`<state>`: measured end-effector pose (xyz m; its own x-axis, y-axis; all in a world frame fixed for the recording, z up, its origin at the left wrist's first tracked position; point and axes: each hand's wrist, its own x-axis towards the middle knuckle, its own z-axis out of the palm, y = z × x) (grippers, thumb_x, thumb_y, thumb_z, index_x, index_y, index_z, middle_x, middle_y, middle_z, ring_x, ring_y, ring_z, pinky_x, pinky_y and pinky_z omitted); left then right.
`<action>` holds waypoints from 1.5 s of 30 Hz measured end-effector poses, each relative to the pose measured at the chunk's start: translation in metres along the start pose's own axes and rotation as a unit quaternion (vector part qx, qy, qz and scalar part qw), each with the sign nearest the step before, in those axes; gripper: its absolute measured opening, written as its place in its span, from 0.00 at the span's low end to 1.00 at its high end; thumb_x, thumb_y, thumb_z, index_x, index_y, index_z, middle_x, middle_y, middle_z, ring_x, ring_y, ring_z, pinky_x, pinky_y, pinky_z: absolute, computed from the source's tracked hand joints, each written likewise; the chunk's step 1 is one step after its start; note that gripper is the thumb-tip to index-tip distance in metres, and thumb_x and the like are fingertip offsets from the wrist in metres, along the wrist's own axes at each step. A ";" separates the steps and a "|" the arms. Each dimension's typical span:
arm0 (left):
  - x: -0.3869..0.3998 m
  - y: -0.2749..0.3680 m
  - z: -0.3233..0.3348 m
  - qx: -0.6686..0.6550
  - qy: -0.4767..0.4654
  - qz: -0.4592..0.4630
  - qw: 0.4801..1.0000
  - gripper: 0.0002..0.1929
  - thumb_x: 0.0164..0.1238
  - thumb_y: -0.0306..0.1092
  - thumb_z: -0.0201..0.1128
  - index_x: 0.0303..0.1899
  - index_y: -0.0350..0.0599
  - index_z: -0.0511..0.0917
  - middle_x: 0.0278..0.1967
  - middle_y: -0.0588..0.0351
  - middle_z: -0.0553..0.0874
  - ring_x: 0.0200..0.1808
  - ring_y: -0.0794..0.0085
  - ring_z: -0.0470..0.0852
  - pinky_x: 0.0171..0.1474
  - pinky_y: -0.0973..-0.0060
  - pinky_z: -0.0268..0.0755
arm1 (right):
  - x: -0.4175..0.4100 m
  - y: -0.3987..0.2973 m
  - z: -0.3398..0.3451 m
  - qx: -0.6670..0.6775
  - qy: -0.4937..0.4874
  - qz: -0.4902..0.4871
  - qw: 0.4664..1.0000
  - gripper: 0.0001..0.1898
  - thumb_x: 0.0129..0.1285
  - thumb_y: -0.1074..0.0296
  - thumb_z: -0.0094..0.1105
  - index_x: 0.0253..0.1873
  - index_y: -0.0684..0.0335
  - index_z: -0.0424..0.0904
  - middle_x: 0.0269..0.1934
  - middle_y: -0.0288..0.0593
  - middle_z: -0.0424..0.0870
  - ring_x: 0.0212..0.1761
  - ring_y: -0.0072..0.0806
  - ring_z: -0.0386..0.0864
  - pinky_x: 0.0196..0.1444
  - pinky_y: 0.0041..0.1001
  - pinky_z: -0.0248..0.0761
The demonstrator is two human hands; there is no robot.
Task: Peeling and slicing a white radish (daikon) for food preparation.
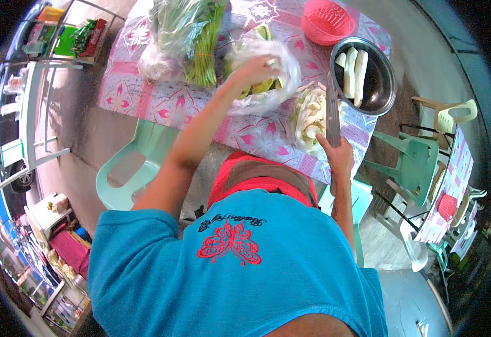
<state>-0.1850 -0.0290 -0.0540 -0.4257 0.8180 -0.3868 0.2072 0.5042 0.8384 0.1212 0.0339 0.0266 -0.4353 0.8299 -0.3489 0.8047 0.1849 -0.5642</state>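
Observation:
My right hand grips a large knife, its broad blade pointing away from me beside the basin. Blurred by motion, my left hand is over the mouth of a clear plastic bag; whether its fingers hold anything is unclear. Yellow-green produce shows inside the bag, partly hidden by my arm. Left of the knife lies a heap of pale peelings. A steel basin holds several long white peeled vegetable pieces, perhaps radish.
Bunched leafy greens with long stems lie at the table's back left, partly in plastic. A red plastic strainer stands behind the basin. The patterned tablecloth covers the table. Green plastic chairs stand at left and right.

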 end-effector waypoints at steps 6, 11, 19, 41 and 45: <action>0.034 0.046 -0.037 0.126 -0.240 0.187 0.944 0.26 0.62 0.38 0.51 0.65 0.52 0.66 0.68 0.56 0.63 0.67 0.63 0.63 0.69 0.74 0.51 | 0.065 -0.071 0.035 0.103 0.040 -0.122 0.986 0.32 0.43 0.41 0.71 0.36 0.71 0.76 0.22 0.48 0.79 0.25 0.37 0.79 0.29 0.33 0.71; 0.021 0.065 -0.026 0.171 -0.184 0.275 0.928 0.27 0.62 0.35 0.52 0.65 0.56 0.65 0.65 0.53 0.68 0.54 0.66 0.76 0.61 0.72 0.65 | 0.133 -0.057 0.097 0.074 0.133 -0.057 0.987 0.32 0.39 0.45 0.72 0.35 0.72 0.75 0.25 0.53 0.80 0.29 0.43 0.80 0.37 0.38 0.72; 0.008 -0.044 -0.069 0.284 -0.183 0.011 0.941 0.28 0.56 0.34 0.56 0.62 0.50 0.67 0.59 0.47 0.73 0.57 0.54 0.74 0.59 0.64 0.66 | 0.115 -0.094 0.084 0.216 -0.002 -0.130 0.968 0.19 0.39 0.63 0.67 0.32 0.70 0.72 0.20 0.47 0.78 0.19 0.32 0.78 0.23 0.31 0.72; 0.044 -0.027 -0.072 0.353 0.088 0.256 0.896 0.14 0.62 0.39 0.55 0.45 0.43 0.79 0.45 0.51 0.81 0.45 0.66 0.78 0.54 0.69 0.69 | 0.048 -0.114 0.037 0.366 -0.058 -0.094 0.924 0.13 0.47 0.75 0.62 0.40 0.68 0.72 0.25 0.36 0.77 0.17 0.17 0.71 0.21 0.19 0.66; 0.060 0.039 -0.097 0.180 -0.036 -0.138 0.973 0.18 0.58 0.46 0.57 0.39 0.40 0.81 0.33 0.51 0.82 0.32 0.66 0.78 0.40 0.66 0.71 | 0.061 -0.114 0.021 0.480 -0.022 -0.095 0.872 0.08 0.50 0.80 0.59 0.34 0.65 0.69 0.21 0.37 0.74 0.15 0.20 0.71 0.17 0.20 0.64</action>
<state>-0.2872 0.0129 -0.0069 -0.4482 0.6484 -0.6153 0.3938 0.7612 0.5153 -0.0052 0.0523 0.0543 -0.5553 0.8078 -0.1978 0.0165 -0.2270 -0.9738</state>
